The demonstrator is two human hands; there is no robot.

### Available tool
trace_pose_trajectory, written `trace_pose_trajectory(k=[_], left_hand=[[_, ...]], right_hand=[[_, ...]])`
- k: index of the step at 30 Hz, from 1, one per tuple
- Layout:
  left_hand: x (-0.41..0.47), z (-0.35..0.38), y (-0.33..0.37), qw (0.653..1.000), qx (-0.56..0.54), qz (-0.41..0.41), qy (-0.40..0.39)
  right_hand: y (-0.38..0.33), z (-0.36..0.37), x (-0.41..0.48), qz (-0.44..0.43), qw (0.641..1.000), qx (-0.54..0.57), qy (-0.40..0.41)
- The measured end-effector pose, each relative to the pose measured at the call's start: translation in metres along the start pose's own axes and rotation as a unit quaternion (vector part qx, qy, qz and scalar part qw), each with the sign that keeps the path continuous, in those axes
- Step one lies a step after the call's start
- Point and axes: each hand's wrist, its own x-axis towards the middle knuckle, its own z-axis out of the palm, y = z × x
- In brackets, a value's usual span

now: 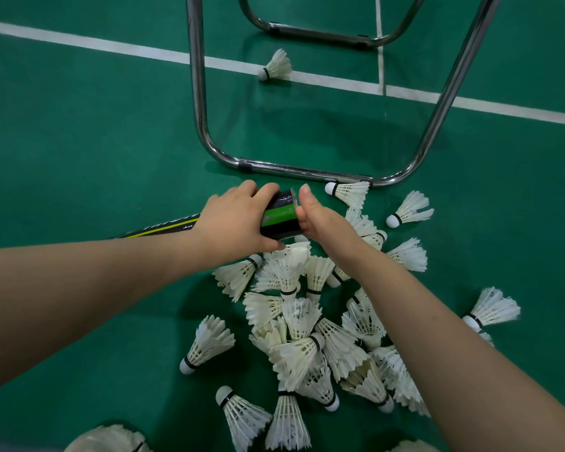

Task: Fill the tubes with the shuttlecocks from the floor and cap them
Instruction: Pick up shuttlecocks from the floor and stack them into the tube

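Black-and-green cardboard tube sits low over the green court floor. Its long axis runs from lower left, where the rest of it disappears under the left forearm, up to the right, and its open mouth faces the right hand. Left hand wraps the tube just behind the mouth, fingers over the top and thumb underneath, a firm grip. Right hand touches the mouth end with its thumb upright beside the rim. Its other fingers are hidden behind the palm, so cannot tell whether they pinch a shuttlecock, a cap or nothing. Reads as a loading step, with anything going in along the axis from right to left. No cap in view. White feather shuttlecocks are heaped loosely on the floor below both hands, on the person's side, corks pointing all ways, the nearest just beneath the right wrist. Right hand is nearer the pile and the left is busy steadying, so the next pick likely falls to the right hand: down and back toward the body, then up to the mouth. A few strays lie to the right near the bent chrome tube frame, one of them touching its floor bar. A lone shuttlecock sits well apart on the white court line. Many shuttlecocks are left on the floor, so the task looks far from done.
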Motion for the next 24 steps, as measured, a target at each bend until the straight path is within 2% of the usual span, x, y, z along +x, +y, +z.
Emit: trace_pose_trajectory(k=[5,8,10,13,15,17,19,24], left_hand=[[-0.008,0.002,0.005,0.999,-0.036,0.029,-0.009],[-0.010,0.005,0.001,0.999,-0.014,0.042,-0.032],[-0.006,0.003,-0.002,0.999,-0.002,0.036,-0.025],[0.003,-0.002,-0.009,1.000,-0.006,0.015,-0.003],[0.008,-0.004,-0.016,1.000,-0.015,-0.005,0.004],[0.010,-0.005,-0.025,1.000,-0.017,-0.021,0.007],[0.010,-0.004,-0.032,0.999,-0.011,-0.030,0.006],[0.010,0.000,-0.047,0.999,-0.005,-0.046,0.001]], right_hand=[[0.009,0.001,0.014,0.034,0.988,0.056,-0.137],[0.010,0.002,0.017,0.048,0.984,-0.012,-0.171],[0.004,0.001,0.022,0.038,0.995,-0.052,-0.078],[-0.003,-0.012,0.032,-0.016,0.989,0.008,0.147],[0.005,-0.025,0.042,-0.051,0.971,-0.087,0.215],[0.021,-0.036,0.056,-0.013,0.947,-0.222,0.232],[0.034,-0.041,0.070,0.047,0.924,-0.305,0.227],[0.047,-0.036,0.086,0.103,0.901,-0.369,0.202]])
